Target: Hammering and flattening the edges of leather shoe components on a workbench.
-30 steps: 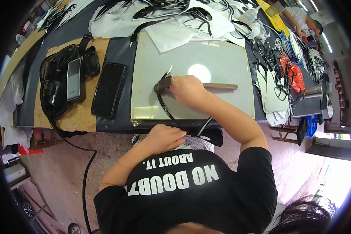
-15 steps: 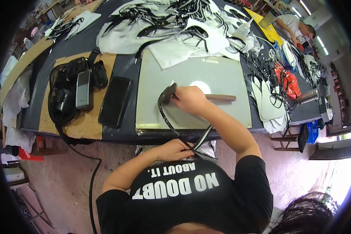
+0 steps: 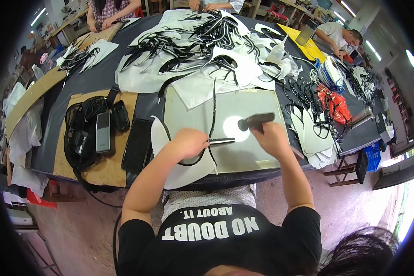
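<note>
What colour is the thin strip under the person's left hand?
Black: the strip runs up the grey mat from the left hand, clearest in the head view.

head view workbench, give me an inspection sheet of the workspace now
surface: dark workbench with a grey mat
job's things: black strip and white cut piece under left hand; dark-headed tool in right hand
clutter: heap of white and black pieces, orange items
fingers: both closed on their things
cables: black cord off the front edge
surroundings: other people at the bench
</note>
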